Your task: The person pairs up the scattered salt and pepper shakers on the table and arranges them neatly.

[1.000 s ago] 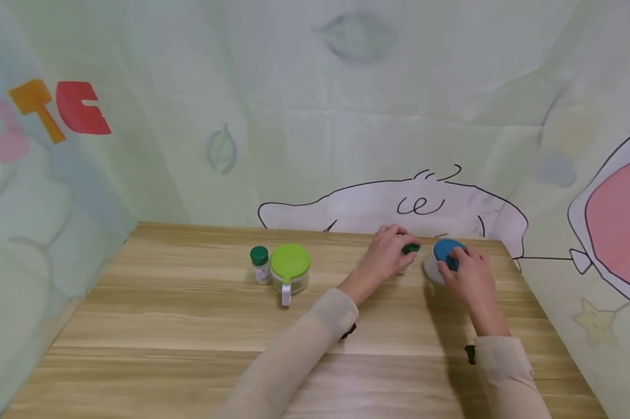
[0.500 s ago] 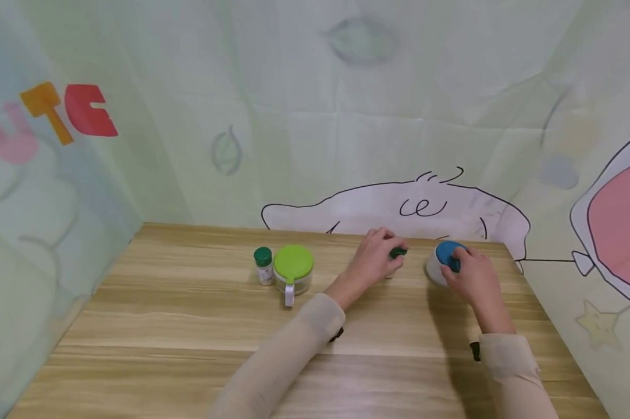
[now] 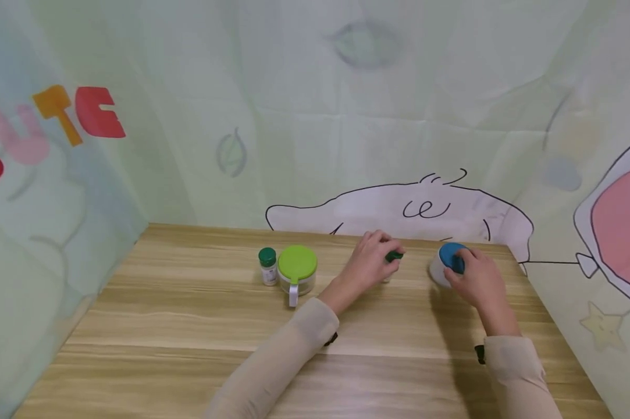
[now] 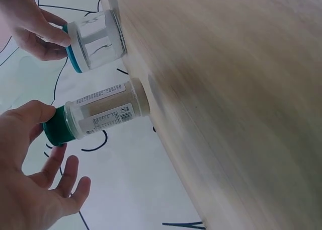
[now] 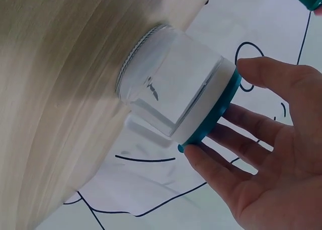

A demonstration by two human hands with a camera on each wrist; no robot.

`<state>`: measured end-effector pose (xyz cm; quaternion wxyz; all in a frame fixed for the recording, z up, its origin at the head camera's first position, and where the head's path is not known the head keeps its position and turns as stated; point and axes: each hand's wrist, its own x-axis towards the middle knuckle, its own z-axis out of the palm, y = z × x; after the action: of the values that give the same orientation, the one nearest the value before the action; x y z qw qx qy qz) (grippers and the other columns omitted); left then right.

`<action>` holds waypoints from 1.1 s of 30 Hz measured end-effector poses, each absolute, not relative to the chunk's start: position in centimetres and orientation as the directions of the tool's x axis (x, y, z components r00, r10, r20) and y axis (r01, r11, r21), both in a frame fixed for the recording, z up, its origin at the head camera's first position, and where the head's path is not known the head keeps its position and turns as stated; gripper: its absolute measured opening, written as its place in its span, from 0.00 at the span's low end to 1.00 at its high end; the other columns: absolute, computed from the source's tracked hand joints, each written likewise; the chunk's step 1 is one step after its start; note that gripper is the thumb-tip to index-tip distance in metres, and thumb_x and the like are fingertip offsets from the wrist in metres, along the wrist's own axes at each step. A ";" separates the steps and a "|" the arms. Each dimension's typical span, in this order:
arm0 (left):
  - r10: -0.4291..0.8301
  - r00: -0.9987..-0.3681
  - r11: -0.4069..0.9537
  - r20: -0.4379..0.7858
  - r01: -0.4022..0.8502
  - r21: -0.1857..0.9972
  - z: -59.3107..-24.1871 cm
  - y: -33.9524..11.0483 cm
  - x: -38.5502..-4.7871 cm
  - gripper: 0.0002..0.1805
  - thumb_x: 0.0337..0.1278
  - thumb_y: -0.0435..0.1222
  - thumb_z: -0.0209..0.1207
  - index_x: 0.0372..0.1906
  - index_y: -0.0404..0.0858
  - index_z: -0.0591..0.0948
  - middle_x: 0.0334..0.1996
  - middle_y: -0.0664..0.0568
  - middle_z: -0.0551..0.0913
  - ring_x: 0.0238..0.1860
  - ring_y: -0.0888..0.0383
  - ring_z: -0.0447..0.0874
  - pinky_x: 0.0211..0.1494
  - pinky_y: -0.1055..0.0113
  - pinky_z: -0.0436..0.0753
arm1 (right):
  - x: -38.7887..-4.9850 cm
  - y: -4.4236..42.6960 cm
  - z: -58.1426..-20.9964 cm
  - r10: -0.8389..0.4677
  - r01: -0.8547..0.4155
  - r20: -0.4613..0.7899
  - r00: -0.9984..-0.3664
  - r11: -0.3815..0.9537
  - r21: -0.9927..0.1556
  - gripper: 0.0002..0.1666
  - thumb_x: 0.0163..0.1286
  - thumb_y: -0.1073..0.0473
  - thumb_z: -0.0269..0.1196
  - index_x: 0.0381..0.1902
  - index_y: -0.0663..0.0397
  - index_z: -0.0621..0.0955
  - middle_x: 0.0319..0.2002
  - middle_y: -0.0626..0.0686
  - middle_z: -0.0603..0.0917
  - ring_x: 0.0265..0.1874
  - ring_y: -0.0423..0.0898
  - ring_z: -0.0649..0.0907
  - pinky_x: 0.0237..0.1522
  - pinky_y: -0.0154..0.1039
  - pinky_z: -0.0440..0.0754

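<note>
My left hand (image 3: 366, 263) pinches the green cap of a spice jar (image 4: 105, 111) between thumb and index finger; its other fingers are held off the jar. Clear, with printed labels and brownish powder inside, the jar appears upright with its base at the tabletop. To its right, my right hand (image 3: 477, 279) grips the blue lid (image 3: 449, 256) of a clear glass jar (image 5: 171, 79), thumb on one side and fingertips on the other. That jar stands on the table and looks nearly bare inside. The two jars are apart.
On the left, a second green-capped spice jar (image 3: 269, 272) stands close beside a clear jar with a lime-green lid (image 3: 297, 262) and a handle toward the front. A printed cloth (image 3: 315, 145) hangs behind the wooden table (image 3: 199, 326).
My left hand has moved left with the spice jar, widening the gap to the blue-lidded jar. My right hand stays on the blue lid. The head view has shifted slightly.
</note>
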<state>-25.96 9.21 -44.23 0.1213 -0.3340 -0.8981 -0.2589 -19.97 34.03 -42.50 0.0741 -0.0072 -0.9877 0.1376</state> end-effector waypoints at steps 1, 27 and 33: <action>0.539 -0.749 0.648 0.386 0.661 0.378 -44.2 9.1 -25.9 0.12 0.69 0.41 0.69 0.54 0.50 0.89 0.58 0.52 0.84 0.61 0.51 0.78 0.68 0.58 0.76 | -19.9 34.2 -42.5 0.036 -0.002 0.139 -0.990 0.964 -0.268 0.33 0.73 0.52 0.66 0.64 0.74 0.75 0.63 0.79 0.74 0.60 0.79 0.75 0.59 0.73 0.77; 0.519 -0.769 0.649 0.373 0.638 0.413 -44.4 5.5 -24.6 0.12 0.69 0.38 0.68 0.54 0.48 0.88 0.59 0.50 0.83 0.64 0.51 0.78 0.76 0.55 0.72 | -19.9 34.4 -42.2 0.029 0.007 0.097 -0.995 0.976 -0.220 0.35 0.74 0.51 0.64 0.67 0.72 0.73 0.64 0.78 0.72 0.62 0.78 0.73 0.56 0.75 0.77; 0.485 -0.801 0.663 0.353 0.599 0.449 -44.3 4.5 -24.3 0.14 0.70 0.38 0.68 0.57 0.47 0.86 0.61 0.48 0.81 0.66 0.48 0.76 0.74 0.56 0.76 | -20.1 34.0 -42.0 0.027 0.011 0.078 -0.997 0.979 -0.202 0.36 0.74 0.50 0.64 0.68 0.73 0.72 0.66 0.79 0.71 0.62 0.79 0.73 0.58 0.75 0.77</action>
<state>-24.31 4.50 -44.33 0.1017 -0.2990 -0.9061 -0.2815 -20.09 33.98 -41.99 0.0403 -0.0096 -0.9940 0.1012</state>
